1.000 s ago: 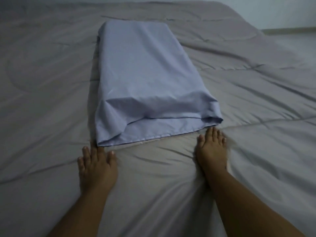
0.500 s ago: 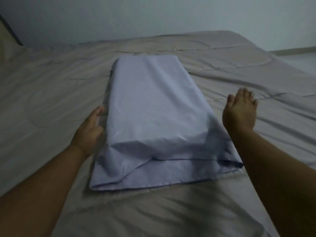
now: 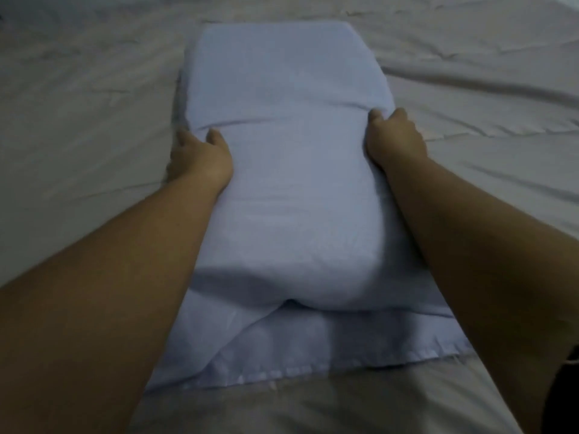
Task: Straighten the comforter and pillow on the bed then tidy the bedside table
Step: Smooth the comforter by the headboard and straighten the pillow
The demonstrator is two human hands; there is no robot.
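A long pillow in a pale lavender case lies lengthwise on the grey comforter, its open hem toward me. My left hand grips the pillow's left side about halfway along, thumb on top and fingers under the edge. My right hand grips the right side opposite, fingers curled into the fabric. Creases run across the pillow between the two hands. The loose end of the case lies flat in front of me.
The comforter spreads out on all sides with shallow wrinkles, deeper folds to the right of the pillow. A dark object shows at the lower right edge. The bedside table is out of view.
Both hands left the comforter in front of the pillow, moved forward along its sides, and now grip it at mid-length. The view has closed in on the pillow.
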